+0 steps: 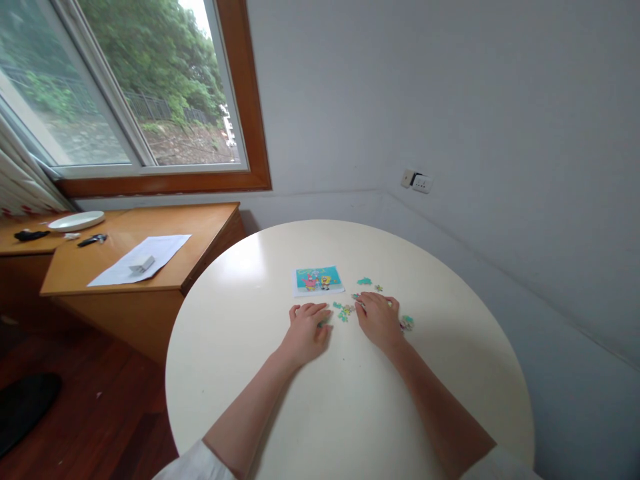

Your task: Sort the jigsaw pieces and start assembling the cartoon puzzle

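Green puzzle pieces (346, 310) lie on the white bench (325, 413) between the left hand (305, 335) and right hand (379, 321), both curled, though I can't tell if either grips any; they look light, thin and a bit stiff, so they're best pinched by their edges.

the desk (325, 420) is free between the forearms (253, 400); between left hand (306, 333) and right hand (379, 320), puzzle pieces (346, 311) obstruct the gap, and a picture card (319, 281) lies just beyond.
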### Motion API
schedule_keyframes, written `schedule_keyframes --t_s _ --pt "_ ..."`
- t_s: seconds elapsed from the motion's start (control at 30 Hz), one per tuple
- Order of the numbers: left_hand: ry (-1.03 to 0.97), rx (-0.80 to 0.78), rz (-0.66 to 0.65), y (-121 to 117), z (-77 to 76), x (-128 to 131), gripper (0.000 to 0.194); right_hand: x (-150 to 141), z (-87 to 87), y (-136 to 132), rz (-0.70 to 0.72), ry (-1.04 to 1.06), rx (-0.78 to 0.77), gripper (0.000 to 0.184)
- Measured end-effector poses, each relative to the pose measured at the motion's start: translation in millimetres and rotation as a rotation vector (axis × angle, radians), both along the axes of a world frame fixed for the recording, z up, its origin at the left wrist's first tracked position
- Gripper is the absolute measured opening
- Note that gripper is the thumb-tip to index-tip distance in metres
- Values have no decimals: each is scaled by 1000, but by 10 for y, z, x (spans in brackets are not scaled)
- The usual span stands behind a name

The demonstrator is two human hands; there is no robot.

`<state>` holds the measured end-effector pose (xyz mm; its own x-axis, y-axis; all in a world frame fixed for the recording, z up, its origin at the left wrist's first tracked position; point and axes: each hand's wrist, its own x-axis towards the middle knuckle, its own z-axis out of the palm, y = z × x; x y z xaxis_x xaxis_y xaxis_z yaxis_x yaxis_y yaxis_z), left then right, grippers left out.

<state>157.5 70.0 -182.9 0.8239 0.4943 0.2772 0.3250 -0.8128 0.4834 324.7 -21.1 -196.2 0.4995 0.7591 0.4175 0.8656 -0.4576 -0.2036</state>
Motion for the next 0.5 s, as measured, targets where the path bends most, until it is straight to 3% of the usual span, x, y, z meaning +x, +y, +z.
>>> schedule_keyframes --t_s 0.13,0.5 --pt "17 5 -25 -9 -7 -2 32 9 -34 12 33 -3 60 20" --pt "19 -37 12 -6 -4 14 25 26 -42 30 40 39 0 28"
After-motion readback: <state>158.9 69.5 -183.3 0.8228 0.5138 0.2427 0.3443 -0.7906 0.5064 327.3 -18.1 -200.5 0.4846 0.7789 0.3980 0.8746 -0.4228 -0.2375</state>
